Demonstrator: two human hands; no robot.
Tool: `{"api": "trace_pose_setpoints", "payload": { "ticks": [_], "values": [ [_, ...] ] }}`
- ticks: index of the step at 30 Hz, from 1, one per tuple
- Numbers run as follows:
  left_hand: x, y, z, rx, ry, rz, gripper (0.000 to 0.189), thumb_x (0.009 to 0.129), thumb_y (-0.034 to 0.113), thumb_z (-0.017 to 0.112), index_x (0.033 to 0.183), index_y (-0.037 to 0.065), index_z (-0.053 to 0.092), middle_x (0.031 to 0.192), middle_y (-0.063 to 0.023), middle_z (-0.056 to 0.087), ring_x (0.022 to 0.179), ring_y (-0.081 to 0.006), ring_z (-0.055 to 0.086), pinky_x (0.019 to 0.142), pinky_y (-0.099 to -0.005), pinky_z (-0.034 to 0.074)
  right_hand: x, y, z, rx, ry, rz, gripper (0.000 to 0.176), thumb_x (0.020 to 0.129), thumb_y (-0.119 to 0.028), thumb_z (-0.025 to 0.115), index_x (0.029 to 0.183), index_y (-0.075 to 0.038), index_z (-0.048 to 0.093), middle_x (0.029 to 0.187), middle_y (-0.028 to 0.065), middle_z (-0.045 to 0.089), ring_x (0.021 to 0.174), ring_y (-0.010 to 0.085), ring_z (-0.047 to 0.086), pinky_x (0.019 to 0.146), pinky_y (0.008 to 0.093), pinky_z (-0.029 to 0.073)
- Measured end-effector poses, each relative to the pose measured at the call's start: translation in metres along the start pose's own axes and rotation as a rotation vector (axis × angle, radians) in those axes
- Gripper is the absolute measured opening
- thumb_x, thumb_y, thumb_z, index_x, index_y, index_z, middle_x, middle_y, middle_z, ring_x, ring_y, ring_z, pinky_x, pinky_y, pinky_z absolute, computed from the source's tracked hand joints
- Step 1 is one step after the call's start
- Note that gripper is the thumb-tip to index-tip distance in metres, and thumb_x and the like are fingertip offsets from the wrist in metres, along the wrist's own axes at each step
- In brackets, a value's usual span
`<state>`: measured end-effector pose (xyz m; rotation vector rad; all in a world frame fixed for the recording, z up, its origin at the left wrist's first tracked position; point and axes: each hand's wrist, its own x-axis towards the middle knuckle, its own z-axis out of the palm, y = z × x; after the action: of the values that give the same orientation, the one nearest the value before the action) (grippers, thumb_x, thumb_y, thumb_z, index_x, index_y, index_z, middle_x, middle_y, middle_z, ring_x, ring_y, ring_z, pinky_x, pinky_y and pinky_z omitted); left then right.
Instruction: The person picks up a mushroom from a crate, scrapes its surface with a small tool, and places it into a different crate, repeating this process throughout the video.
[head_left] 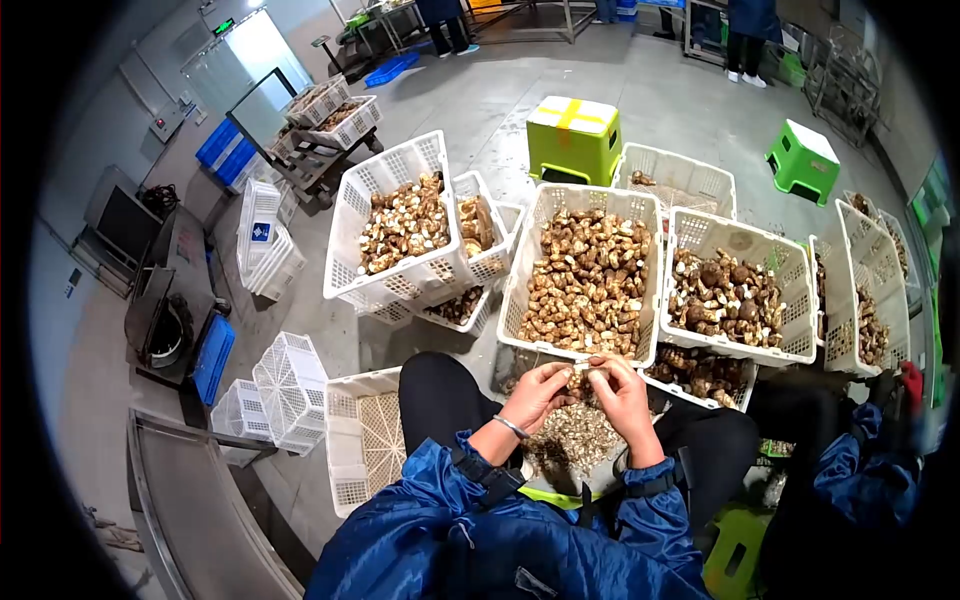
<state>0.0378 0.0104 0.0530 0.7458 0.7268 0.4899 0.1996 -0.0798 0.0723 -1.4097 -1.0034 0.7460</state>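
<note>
My left hand, with a bracelet at the wrist, and my right hand meet over my lap. Their fingers are closed around a small pale-and-brown mushroom, partly hidden by the fingertips. Whether a small tool is also in the fingers cannot be made out. Below the hands lies a heap of pale trimmings between my knees. Just beyond my fingertips stands a white crate full of brown-and-white mushrooms. To its right, another white crate holds larger, darker mushrooms.
A tilted white crate of mushrooms rests on others at left. By my left leg is a white crate with a bare bottom. Green stools stand beyond the crates. A co-worker's blue sleeve is close on my right.
</note>
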Motion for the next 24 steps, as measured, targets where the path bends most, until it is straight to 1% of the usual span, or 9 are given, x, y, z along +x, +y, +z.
{"api": "trace_pose_setpoints", "payload": {
  "ticks": [3,6,7,11,15,18,19,22,24],
  "values": [
    [-0.004,0.005,0.006,0.032,0.014,-0.011,0.027,0.1,0.016,0.06,0.12,-0.002,0.059,0.107,-0.0041,0.063,0.09,-0.0125,0.065,0.074,-0.0275,0.059,-0.001,0.003,-0.003,0.103,0.008,0.172,0.014,0.092,-0.009,0.065,0.1,0.002,0.067,0.096,0.0041,0.063,0.071,0.0064,0.051,0.06,0.0235,0.041],
    [-0.003,0.003,0.007,-0.004,0.019,0.013,0.024,0.099,0.016,0.062,0.118,0.001,0.059,0.096,-0.0022,0.061,0.084,-0.012,0.064,0.072,-0.0287,0.059,0.003,0.008,0.002,-0.006,0.007,-0.216,0.014,0.094,-0.011,0.064,0.101,0.001,0.067,0.081,-0.0012,0.059,0.067,0.0053,0.046,0.058,0.0242,0.039],
    [-0.003,0.004,0.007,0.017,0.019,0.017,0.024,0.1,0.017,0.061,0.118,0.002,0.059,0.095,-0.0019,0.061,0.083,-0.0108,0.064,0.071,-0.0277,0.061,0.0,0.002,-0.001,-0.07,-0.02,-0.112,0.014,0.095,-0.012,0.064,0.1,0.001,0.066,0.075,-0.0034,0.056,0.068,0.0054,0.046,0.06,0.0245,0.04],
    [-0.005,0.005,0.01,-0.04,0.05,-0.02,0.024,0.1,0.015,0.059,0.121,0.004,0.058,0.093,-0.002,0.061,0.075,-0.0081,0.063,0.069,-0.0255,0.062,0.0,0.017,-0.002,0.048,0.091,0.095,0.017,0.094,-0.013,0.065,0.103,0.001,0.067,0.084,-0.0016,0.059,0.07,0.0057,0.046,0.061,0.0245,0.04],
    [-0.003,0.009,0.005,-0.163,-0.045,-0.06,0.026,0.1,0.013,0.06,0.123,0.002,0.057,0.098,-0.0042,0.065,0.078,-0.0098,0.065,0.072,-0.0261,0.061,0.0,-0.002,-0.004,-0.003,0.03,0.024,0.016,0.093,-0.013,0.066,0.1,0.002,0.066,0.088,0.0003,0.061,0.07,0.0066,0.048,0.062,0.0241,0.041],
    [-0.002,0.005,0.002,-0.116,0.009,-0.079,0.027,0.098,0.011,0.062,0.122,0.0,0.058,0.102,-0.0048,0.066,0.082,-0.0111,0.066,0.074,-0.026,0.059,0.001,0.006,-0.003,-0.041,-0.021,-0.144,0.015,0.093,-0.013,0.066,0.098,0.002,0.065,0.088,0.0006,0.061,0.07,0.0069,0.047,0.062,0.024,0.041],
    [-0.001,0.002,-0.002,-0.041,-0.038,-0.027,0.029,0.097,0.01,0.064,0.123,0.0,0.059,0.105,-0.0038,0.066,0.086,-0.0117,0.066,0.075,-0.0256,0.057,0.001,0.006,-0.001,-0.11,0.017,-0.225,0.015,0.093,-0.012,0.066,0.096,0.002,0.065,0.091,0.0028,0.062,0.07,0.0075,0.049,0.062,0.0251,0.042],
    [-0.002,0.002,0.0,0.016,-0.025,0.009,0.031,0.096,0.01,0.066,0.125,0.0,0.059,0.106,-0.003,0.066,0.087,-0.0116,0.065,0.075,-0.0258,0.056,-0.002,-0.003,-0.005,0.008,0.013,0.178,0.016,0.092,-0.012,0.067,0.093,0.004,0.063,0.1,0.0098,0.064,0.074,0.0113,0.053,0.064,0.0274,0.045],
    [-0.002,0.0,-0.001,0.058,-0.013,0.028,0.031,0.095,0.01,0.067,0.124,0.0,0.061,0.105,-0.003,0.067,0.088,-0.0111,0.065,0.075,-0.0257,0.055,-0.001,-0.001,-0.003,-0.053,0.01,-0.013,0.015,0.093,-0.012,0.065,0.095,0.003,0.064,0.09,0.0061,0.063,0.072,0.0099,0.052,0.064,0.0271,0.044]
  ]
}}
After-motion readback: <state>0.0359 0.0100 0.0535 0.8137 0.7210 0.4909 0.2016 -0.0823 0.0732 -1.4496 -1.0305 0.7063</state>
